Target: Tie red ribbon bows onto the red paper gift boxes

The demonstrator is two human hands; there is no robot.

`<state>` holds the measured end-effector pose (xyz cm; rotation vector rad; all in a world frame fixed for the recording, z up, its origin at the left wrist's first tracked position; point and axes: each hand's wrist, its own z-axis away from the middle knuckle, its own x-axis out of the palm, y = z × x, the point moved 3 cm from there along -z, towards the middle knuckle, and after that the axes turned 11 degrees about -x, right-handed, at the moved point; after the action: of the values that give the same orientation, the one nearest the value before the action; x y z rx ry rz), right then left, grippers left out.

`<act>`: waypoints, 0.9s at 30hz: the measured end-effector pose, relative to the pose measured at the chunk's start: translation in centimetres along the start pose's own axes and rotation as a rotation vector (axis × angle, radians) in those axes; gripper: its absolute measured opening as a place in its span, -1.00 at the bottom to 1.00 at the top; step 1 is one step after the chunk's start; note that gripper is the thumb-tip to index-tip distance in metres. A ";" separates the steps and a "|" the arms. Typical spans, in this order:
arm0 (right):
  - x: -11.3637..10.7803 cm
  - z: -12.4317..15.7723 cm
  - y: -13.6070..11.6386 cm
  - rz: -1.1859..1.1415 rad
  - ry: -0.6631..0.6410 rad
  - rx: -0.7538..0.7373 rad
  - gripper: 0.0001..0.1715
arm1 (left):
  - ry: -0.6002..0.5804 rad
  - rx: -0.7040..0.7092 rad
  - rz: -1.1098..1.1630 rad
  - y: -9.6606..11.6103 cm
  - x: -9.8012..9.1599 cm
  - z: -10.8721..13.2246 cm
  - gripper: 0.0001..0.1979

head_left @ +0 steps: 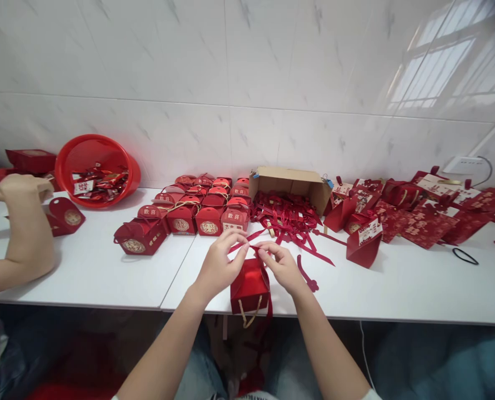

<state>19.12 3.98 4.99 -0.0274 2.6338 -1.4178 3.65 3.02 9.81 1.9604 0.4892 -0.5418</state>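
Observation:
A small red gift box (250, 283) with a gold cord handle (249, 319) stands at the table's front edge, straight below my hands. Just over its top, my left hand (223, 260) has its fingers closed on a thin dark red ribbon (269, 308). My right hand (284, 268) pinches the ribbon as well, a short way to the right. One length of it hangs down the box's right side. How the ribbon runs between my fingertips is partly hidden. A dark red strip with a flower-shaped end (311, 284) lies beside my right hand.
Behind my hands, an open cardboard box (289, 176) spills ribbons. Filled red boxes (209, 221) stand in rows left of it; floral red bags (426, 222) crowd the right. Farther left are a red basket (134, 175) of wrapped sweets and another person's arm (28, 233).

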 end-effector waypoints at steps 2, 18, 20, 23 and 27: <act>-0.6 -0.6 -1.3 -0.001 0.003 0.021 -0.69 | 0.010 -0.055 -0.083 -0.9 -0.2 1.3 -0.85; -1.2 1.2 -8.3 0.186 -0.032 -0.176 -0.67 | 0.069 -0.483 0.268 -6.0 1.0 6.6 -0.72; 1.2 0.2 -5.2 0.297 -0.243 -0.060 -0.65 | 0.073 -0.488 0.321 -6.1 1.3 6.8 -0.70; 3.3 -0.3 -2.0 0.390 -0.418 0.014 -0.64 | 0.067 -0.475 0.344 -6.2 1.4 7.0 -0.70; 3.9 0.0 -0.6 0.467 -0.508 0.034 -0.66 | 0.057 -0.474 0.341 -6.4 1.5 7.0 -0.69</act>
<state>15.28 3.30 4.99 0.1921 2.0305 -1.1147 0.18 -0.54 1.58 1.5576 0.2754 -0.1346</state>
